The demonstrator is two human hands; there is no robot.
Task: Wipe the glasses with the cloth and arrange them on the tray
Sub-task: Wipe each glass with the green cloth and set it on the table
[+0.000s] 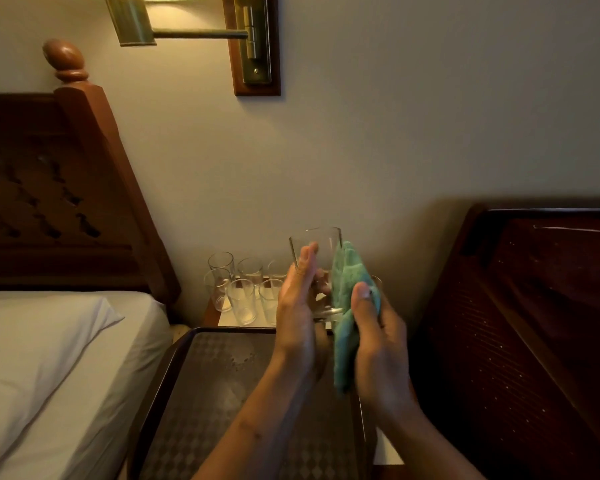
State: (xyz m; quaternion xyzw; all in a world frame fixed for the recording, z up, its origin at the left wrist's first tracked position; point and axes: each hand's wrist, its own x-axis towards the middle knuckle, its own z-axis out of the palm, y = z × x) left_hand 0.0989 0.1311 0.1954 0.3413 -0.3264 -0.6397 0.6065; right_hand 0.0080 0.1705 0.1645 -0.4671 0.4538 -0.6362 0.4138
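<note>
Gripping a clear glass (317,249) in my left hand (297,306), I hold it upright at lower centre of the frame, above the far edge of the tray (201,403). The glass is a plain, straight-sided tumbler with a thick base, and my fingers show through its wall, wrapped round the far side, with the thumb lying along the near side. My right hand (378,344) clasps a green cloth (349,303), folded and fuzzy. Its thumb pins the cloth against the glass's right side and the rest hangs down past my palm. The tray is dark with a diamond pattern and a raised brown rim. Behind it, a cluster of glasses (241,301) of the same kind stands on a pale surface against the wall. A white pillow (49,341) lies at lower left, and a brass wall lamp (253,39) glows at top centre.
</note>
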